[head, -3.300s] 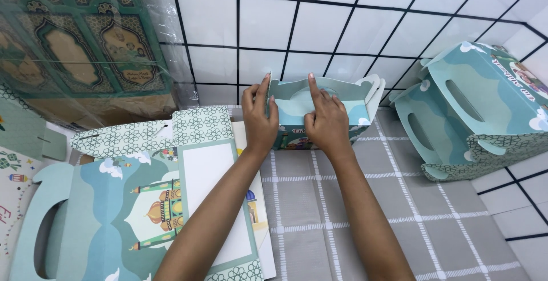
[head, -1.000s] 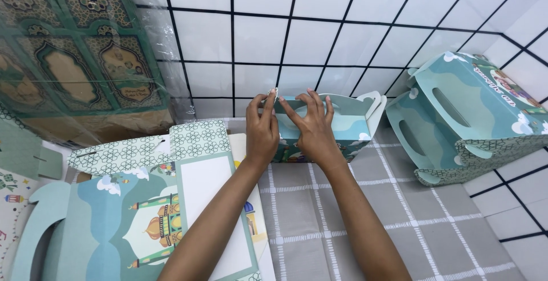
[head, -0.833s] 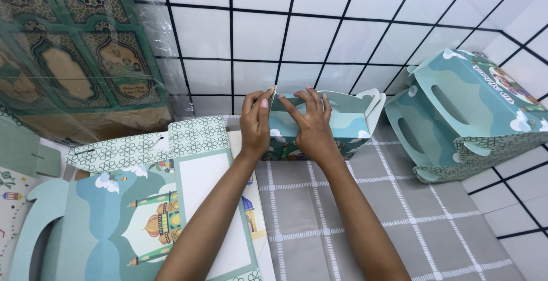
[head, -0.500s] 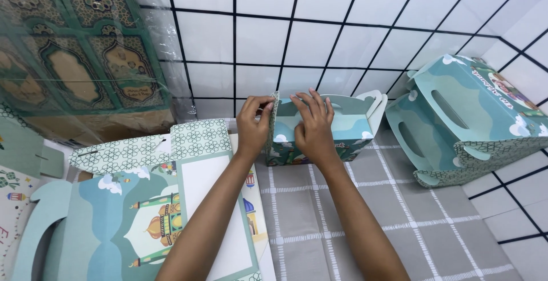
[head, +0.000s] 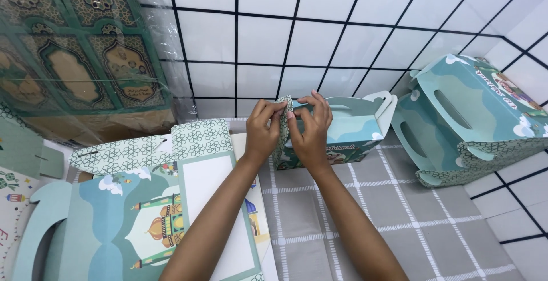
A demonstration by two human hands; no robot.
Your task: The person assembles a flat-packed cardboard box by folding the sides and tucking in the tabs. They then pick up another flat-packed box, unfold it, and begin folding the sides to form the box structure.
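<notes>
A half-folded teal paper gift box (head: 348, 135) with a carry handle stands on the grey checked cloth (head: 371, 224) against the tiled wall. My left hand (head: 264, 129) and my right hand (head: 311, 127) meet at the box's left end. Both pinch its patterned side flap (head: 283, 122), which stands upright between my fingertips. The rest of the box lies open behind my right hand, its handle panel sticking up at the right.
A flat unfolded box blank (head: 142, 212) with a mosque picture lies at the left, on top of others. Finished teal boxes (head: 468, 118) lie on their sides at the right. A plastic-wrapped stack of green and gold cartons (head: 74, 69) leans on the wall at the back left.
My hands have slid from the top of the box to its left end and drawn together. They now pinch the side flap upright.
</notes>
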